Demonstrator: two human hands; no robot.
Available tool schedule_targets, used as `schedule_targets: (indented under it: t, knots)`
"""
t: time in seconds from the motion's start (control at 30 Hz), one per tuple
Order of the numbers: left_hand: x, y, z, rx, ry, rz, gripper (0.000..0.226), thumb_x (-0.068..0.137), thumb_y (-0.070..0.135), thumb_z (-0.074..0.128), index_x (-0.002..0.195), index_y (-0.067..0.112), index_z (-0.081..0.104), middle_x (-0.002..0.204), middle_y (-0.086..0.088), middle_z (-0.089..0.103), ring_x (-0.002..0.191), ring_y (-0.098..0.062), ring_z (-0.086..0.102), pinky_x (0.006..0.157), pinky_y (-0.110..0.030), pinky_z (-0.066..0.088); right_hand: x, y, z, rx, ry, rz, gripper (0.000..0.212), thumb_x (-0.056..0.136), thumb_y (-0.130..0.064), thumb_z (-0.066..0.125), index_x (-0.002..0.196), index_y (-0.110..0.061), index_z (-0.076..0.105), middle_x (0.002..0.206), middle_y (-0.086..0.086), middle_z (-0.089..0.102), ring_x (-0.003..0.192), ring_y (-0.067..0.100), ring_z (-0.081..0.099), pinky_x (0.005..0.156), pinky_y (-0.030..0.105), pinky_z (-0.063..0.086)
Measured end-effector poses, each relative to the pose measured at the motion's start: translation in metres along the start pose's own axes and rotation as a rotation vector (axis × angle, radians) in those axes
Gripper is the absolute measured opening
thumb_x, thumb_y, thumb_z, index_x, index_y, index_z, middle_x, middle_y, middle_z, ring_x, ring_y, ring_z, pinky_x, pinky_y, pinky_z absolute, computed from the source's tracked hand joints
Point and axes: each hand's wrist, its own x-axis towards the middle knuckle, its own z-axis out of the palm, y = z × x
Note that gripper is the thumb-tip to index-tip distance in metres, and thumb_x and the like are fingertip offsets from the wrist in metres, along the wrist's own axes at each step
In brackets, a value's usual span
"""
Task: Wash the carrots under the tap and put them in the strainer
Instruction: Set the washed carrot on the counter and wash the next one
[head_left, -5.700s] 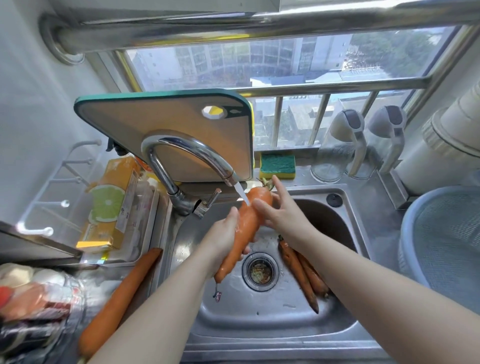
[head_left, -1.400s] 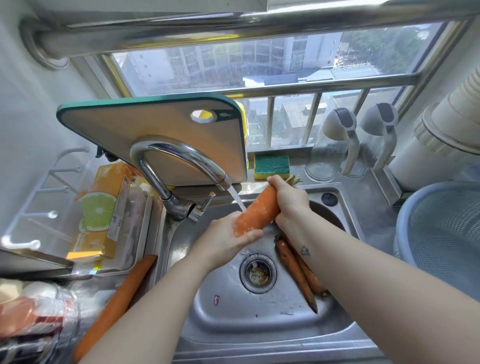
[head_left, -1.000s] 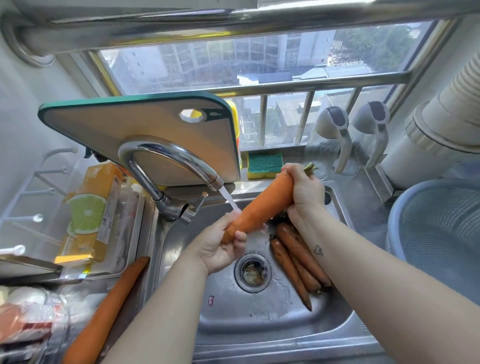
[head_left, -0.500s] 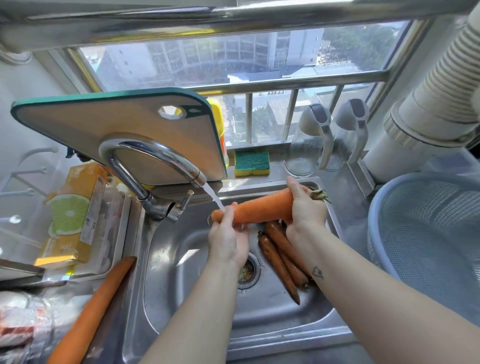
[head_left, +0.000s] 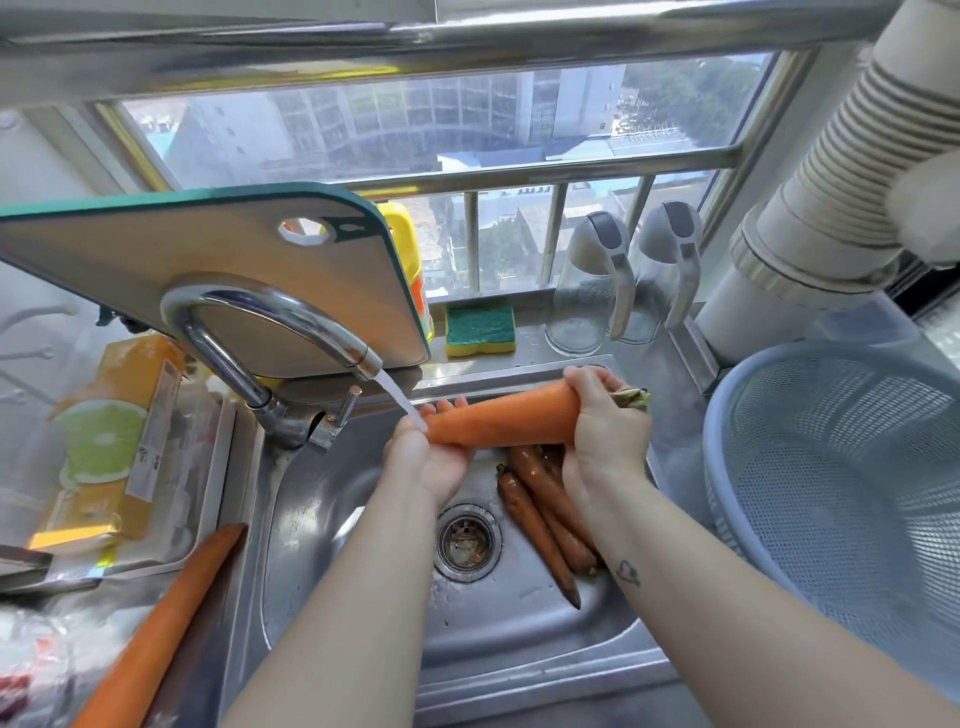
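Observation:
A thick orange carrot (head_left: 506, 421) lies level over the steel sink (head_left: 332, 525), its pointed end under the water running from the chrome tap (head_left: 270, 317). My right hand (head_left: 605, 431) grips its stalk end. My left hand (head_left: 431, 452) cups the pointed end from below, fingers wrapped round it. Several darker, dirty carrots (head_left: 545, 514) lie in the sink basin right of the drain. Another long carrot (head_left: 161, 629) rests on the counter at the lower left. The pale blue strainer (head_left: 852, 488) stands on the right with nothing in it.
A cutting board (head_left: 208, 265) leans behind the tap. A green and yellow sponge (head_left: 480, 330) and two glass dispensers (head_left: 592, 291) sit on the window ledge. An orange box (head_left: 111, 436) lies in a tray at left. A ribbed white duct (head_left: 841, 171) rises at right.
The view has shifted right, bringing more of the strainer into sight. The carrot stays level under the stream, and my left hand has slid under its pointed end.

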Motion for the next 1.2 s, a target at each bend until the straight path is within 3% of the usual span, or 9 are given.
schedule_targets:
  t: [0.13,0.3,0.4,0.5,0.73,0.87,0.97,1.07,1.2]
  knots:
    - [-0.017,-0.007,-0.006,0.047,-0.232,-0.032,0.021,0.103,0.019,0.036,0.109,0.007,0.052,0.098,-0.010,0.061,0.095,-0.023,0.058,0.097,-0.040,0.044,0.014,-0.009,-0.005,0.062,0.122,0.101,0.023,0.078,-0.007,0.070,0.068,-0.018,0.053,0.067,0.001,0.050,0.057,0.013,0.048,0.050,0.023,0.042]
    - [-0.022,-0.021,-0.017,0.115,-0.260,0.052,0.046,0.101,0.004,0.035,0.146,0.013,0.027,0.138,-0.015,0.049,0.115,-0.027,0.053,0.101,-0.046,0.040,0.019,-0.006,-0.008,0.083,0.151,0.201,0.023,0.078,-0.009,0.069,0.072,-0.014,0.047,0.074,0.004,0.049,0.061,0.016,0.047,0.049,0.025,0.043]
    - [-0.026,-0.022,-0.020,0.175,-0.246,0.063,0.045,0.099,0.001,0.039,0.142,0.012,0.031,0.130,-0.018,0.053,0.105,-0.027,0.057,0.091,-0.046,0.043,0.017,0.001,-0.011,0.138,-0.009,0.202,0.016,0.079,-0.002,0.063,0.079,-0.013,0.053,0.063,0.004,0.056,0.060,0.018,0.051,0.040,0.021,0.046]
    - [-0.025,-0.021,-0.019,0.191,-0.175,0.020,0.030,0.097,0.005,0.047,0.126,0.006,0.042,0.123,-0.020,0.054,0.097,-0.026,0.059,0.086,-0.045,0.046,0.015,0.008,-0.013,0.136,-0.251,0.125,0.022,0.073,0.002,0.062,0.080,-0.015,0.053,0.059,-0.002,0.066,0.070,0.019,0.061,0.055,0.027,0.051]
    - [-0.029,-0.016,-0.026,0.051,-0.110,0.087,0.004,0.095,0.007,0.052,0.097,0.006,0.054,0.098,-0.011,0.060,0.094,-0.020,0.058,0.100,-0.039,0.043,0.018,0.020,-0.013,-0.200,-0.370,0.398,0.044,0.074,-0.024,0.078,0.109,-0.013,0.053,0.104,0.010,0.060,0.099,0.027,0.061,0.071,0.040,0.055]
    - [-0.026,-0.004,-0.032,-0.103,-0.087,0.113,0.012,0.098,0.020,0.048,0.096,0.009,0.051,0.098,-0.012,0.059,0.095,-0.024,0.060,0.102,-0.036,0.043,0.013,0.032,-0.009,-0.147,-0.410,0.423,0.035,0.077,-0.016,0.075,0.104,-0.009,0.055,0.109,0.013,0.059,0.102,0.027,0.060,0.085,0.044,0.054]
    - [-0.024,0.007,-0.035,-0.150,-0.078,0.105,0.038,0.098,0.034,0.048,0.121,0.004,0.047,0.121,-0.019,0.057,0.116,-0.031,0.057,0.104,-0.041,0.042,0.009,0.041,-0.006,0.005,-0.463,0.436,0.028,0.080,-0.002,0.067,0.106,-0.006,0.057,0.104,0.014,0.063,0.102,0.026,0.059,0.088,0.044,0.051]
    - [-0.029,0.015,-0.040,-0.048,-0.005,0.125,0.042,0.100,0.030,0.045,0.130,0.001,0.042,0.119,-0.019,0.057,0.112,-0.028,0.058,0.102,-0.039,0.044,0.008,0.042,-0.004,0.057,-0.546,0.407,0.035,0.077,0.006,0.063,0.109,-0.006,0.055,0.102,0.015,0.062,0.096,0.024,0.061,0.088,0.041,0.050]
    - [-0.027,0.027,-0.067,0.460,0.244,0.187,0.029,0.097,0.023,0.050,0.123,0.010,0.049,0.118,-0.011,0.053,0.113,-0.023,0.050,0.100,-0.047,0.039,0.008,0.038,0.005,0.052,-0.622,0.366,0.043,0.077,0.015,0.057,0.116,-0.004,0.052,0.101,0.017,0.061,0.093,0.026,0.062,0.090,0.039,0.049]
